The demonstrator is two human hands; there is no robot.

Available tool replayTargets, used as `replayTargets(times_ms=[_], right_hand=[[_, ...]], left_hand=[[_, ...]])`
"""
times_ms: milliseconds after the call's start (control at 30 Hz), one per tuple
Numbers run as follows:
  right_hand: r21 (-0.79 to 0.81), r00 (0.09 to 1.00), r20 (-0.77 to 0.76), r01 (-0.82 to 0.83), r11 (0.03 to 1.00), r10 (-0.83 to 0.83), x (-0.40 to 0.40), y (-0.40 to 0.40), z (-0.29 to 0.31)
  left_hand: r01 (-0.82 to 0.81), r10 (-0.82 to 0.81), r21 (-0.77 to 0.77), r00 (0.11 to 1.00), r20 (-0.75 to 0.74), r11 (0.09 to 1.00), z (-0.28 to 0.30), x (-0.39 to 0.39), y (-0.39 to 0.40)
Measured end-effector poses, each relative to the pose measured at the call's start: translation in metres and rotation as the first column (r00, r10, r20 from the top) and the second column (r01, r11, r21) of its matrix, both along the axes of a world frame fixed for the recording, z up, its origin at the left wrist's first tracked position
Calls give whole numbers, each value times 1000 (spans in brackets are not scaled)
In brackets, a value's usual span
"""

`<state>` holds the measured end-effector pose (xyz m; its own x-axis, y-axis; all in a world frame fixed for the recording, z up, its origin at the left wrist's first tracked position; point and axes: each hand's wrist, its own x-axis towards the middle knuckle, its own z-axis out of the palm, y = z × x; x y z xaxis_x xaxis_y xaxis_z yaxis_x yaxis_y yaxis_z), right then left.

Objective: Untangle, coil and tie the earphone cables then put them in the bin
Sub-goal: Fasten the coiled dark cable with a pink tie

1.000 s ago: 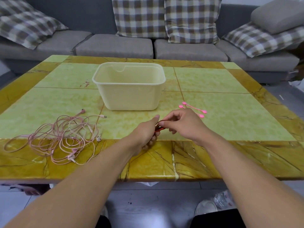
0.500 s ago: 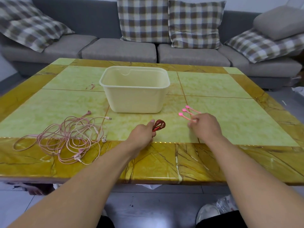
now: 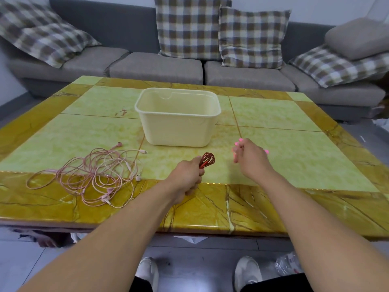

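Observation:
My left hand point(image 3: 187, 173) is closed around a small coil of red earphone cable point(image 3: 207, 160), whose loops stick out past the fingers just above the table. My right hand point(image 3: 250, 158) pinches a pink cable tie point(image 3: 240, 140); one pink end shows above the fingers and another pink tip point(image 3: 266, 151) peeks out behind the hand. A tangled heap of pink earphone cables point(image 3: 94, 175) lies on the table to the left. The cream plastic bin point(image 3: 177, 119) stands behind both hands, and I see nothing inside it.
The table point(image 3: 294, 161) is green and yellow marble with its near edge just below my wrists. A grey sofa point(image 3: 155, 66) with checked cushions runs behind it. My white shoes point(image 3: 147, 270) and a plastic bottle point(image 3: 288, 264) are on the floor below.
My right hand left the red coil, reached right to the pink ties and now lifts one off the table. The left hand kept hold of the red coil.

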<state>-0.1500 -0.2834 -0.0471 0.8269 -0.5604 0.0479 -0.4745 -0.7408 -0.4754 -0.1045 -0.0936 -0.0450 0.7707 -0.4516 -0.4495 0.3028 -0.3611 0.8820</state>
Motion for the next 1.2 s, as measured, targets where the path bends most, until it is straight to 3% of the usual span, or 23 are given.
replayTargets(times_ms=[67,267,500,633,867,933,1067,1133,1200], right_hand=[[107,995,87,-55,993,46,-5,19,18],[-6,968,-66,-244,970,243,-25,50,37],[-47,986,16,-167,985,168,-50,68,39],[-41,986,53,-156,987,158,-54,69,40],[-59,966,146,-208,976,215,-56,69,38],[31,950,228,-224,974,211,-57,66,39],[347,918,374,-271,898,132,-60,61,43],[531,922,383,-275,802,62,-62,59,45],[751,951,310,-235,617,-15,-62,54,46]], left_hand=[[59,-61,51,998,32,997,3,-6,-2],[234,-287,253,937,199,939,4,-28,-12],[161,-185,166,973,136,973,10,-30,-14],[11,-15,33,993,113,999,16,-32,-18],[-105,119,-79,970,211,991,11,-29,-26],[-129,154,-108,950,270,986,14,-29,-26],[-178,228,-207,941,252,962,16,-23,-26],[-178,236,-248,945,227,952,16,-22,-26],[-159,221,-290,956,195,944,15,-22,-26]])
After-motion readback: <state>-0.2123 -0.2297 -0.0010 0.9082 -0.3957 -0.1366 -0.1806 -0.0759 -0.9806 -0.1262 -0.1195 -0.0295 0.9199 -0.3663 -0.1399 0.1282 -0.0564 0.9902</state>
